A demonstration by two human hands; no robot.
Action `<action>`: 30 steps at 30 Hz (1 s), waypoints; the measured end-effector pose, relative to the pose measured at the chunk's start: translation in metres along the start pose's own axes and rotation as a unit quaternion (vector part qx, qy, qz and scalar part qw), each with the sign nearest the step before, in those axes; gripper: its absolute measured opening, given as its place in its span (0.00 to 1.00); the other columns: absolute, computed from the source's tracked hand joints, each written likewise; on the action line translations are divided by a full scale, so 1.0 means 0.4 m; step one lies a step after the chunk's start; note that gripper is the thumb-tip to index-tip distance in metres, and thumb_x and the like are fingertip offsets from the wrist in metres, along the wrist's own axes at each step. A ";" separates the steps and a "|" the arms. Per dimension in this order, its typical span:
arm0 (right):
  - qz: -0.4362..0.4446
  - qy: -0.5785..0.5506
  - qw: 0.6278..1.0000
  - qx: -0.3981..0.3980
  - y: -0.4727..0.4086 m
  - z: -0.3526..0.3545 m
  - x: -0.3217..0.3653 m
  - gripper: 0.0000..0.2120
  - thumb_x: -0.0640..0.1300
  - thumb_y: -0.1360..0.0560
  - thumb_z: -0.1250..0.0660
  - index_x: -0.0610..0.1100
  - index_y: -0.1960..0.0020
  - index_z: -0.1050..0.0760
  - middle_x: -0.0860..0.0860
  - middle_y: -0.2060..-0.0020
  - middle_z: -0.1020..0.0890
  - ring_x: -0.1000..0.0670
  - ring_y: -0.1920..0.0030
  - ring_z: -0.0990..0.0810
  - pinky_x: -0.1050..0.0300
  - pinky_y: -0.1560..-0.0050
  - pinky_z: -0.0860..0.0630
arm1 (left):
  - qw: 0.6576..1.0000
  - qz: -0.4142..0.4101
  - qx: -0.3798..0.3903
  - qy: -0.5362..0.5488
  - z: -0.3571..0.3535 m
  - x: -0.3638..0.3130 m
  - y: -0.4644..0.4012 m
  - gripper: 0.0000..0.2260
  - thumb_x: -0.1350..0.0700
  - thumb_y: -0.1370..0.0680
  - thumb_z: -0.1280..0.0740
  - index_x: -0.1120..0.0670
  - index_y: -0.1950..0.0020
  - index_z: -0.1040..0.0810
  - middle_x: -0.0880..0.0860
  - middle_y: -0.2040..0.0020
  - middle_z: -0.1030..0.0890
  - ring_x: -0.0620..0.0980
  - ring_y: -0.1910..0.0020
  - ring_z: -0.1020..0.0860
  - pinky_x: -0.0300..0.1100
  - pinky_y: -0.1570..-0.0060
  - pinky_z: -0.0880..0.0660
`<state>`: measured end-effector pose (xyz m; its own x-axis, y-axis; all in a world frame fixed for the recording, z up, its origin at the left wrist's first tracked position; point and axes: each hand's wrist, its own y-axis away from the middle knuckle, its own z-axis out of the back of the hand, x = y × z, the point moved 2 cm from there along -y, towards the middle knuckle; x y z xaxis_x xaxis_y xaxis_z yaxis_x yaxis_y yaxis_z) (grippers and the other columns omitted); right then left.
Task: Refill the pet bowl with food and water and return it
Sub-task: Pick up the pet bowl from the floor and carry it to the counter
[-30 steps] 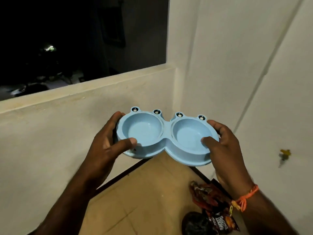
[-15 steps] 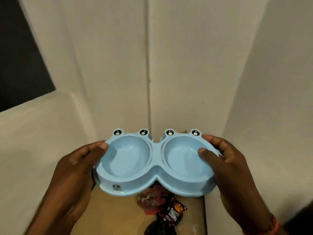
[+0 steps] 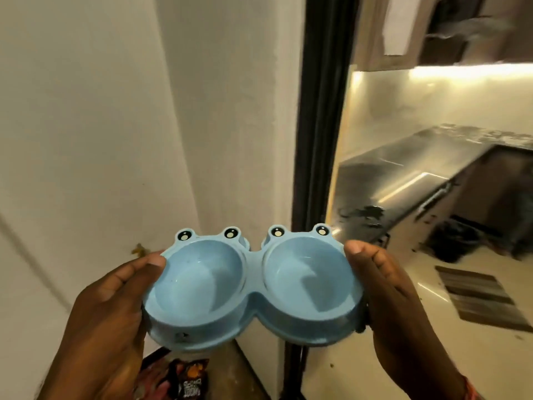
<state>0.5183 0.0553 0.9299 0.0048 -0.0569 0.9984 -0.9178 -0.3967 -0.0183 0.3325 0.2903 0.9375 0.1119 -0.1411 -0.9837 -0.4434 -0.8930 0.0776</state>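
Observation:
A light blue double pet bowl [image 3: 251,298] with frog eyes on its far rim is held level in front of me. Both of its round wells look empty. My left hand [image 3: 109,313] grips the bowl's left end, thumb on the rim. My right hand [image 3: 386,295] grips the right end, thumb on the rim and fingers under the side. A dark food packet [image 3: 189,381] with red and orange print lies on the floor below the bowl.
A white wall [image 3: 86,140] fills the left. A black door frame [image 3: 320,125] stands just beyond the bowl. Past it lie a lit kitchen with a dark counter [image 3: 403,174], a striped mat [image 3: 478,295] on pale floor tiles, and a dark heap [image 3: 455,241].
The view has swung right from the wall corner to the doorway and kitchen. Both hands still hold the bowl at its ends; the food packet now sits lower left.

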 end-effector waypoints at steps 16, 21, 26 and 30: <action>-0.065 -0.004 0.980 -0.189 0.048 0.532 0.007 0.30 0.67 0.32 0.36 0.47 0.40 0.21 0.40 0.65 0.19 0.47 0.75 0.25 0.54 0.75 0.28 | 0.966 0.031 0.255 -0.036 -0.605 0.133 0.108 0.09 0.54 0.18 0.34 0.53 0.46 0.14 0.53 0.52 0.12 0.55 0.49 0.16 0.51 0.50 0.22; -0.071 -0.001 0.970 -0.231 0.028 0.644 -0.008 0.27 0.65 0.29 0.37 0.46 0.41 0.22 0.42 0.65 0.18 0.49 0.75 0.25 0.55 0.76 0.28 | 0.956 0.038 0.288 -0.043 -0.751 0.169 0.138 0.09 0.54 0.18 0.33 0.54 0.49 0.14 0.52 0.55 0.12 0.50 0.56 0.17 0.47 0.53 0.22; -0.078 0.003 0.960 -0.270 -0.023 0.729 -0.038 0.21 0.60 0.22 0.37 0.44 0.43 0.21 0.43 0.66 0.20 0.50 0.77 0.26 0.56 0.76 0.29 | 0.945 0.056 0.315 -0.062 -0.873 0.229 0.125 0.10 0.53 0.17 0.34 0.53 0.46 0.14 0.57 0.51 0.13 0.56 0.52 0.17 0.52 0.50 0.23; -0.091 0.013 0.953 -0.289 -0.100 0.777 -0.069 0.19 0.59 0.20 0.38 0.45 0.42 0.22 0.42 0.66 0.19 0.50 0.77 0.26 0.58 0.77 0.28 | 0.934 0.074 0.338 -0.091 -0.971 0.266 0.089 0.11 0.51 0.17 0.35 0.52 0.47 0.14 0.58 0.54 0.13 0.59 0.52 0.17 0.55 0.51 0.22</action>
<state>0.6783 -0.2120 0.8864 0.1818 -0.0091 0.9833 -0.9683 0.1727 0.1806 0.6742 0.0774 0.8989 -0.1208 -0.1123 -0.9863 -0.9086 -0.3876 0.1554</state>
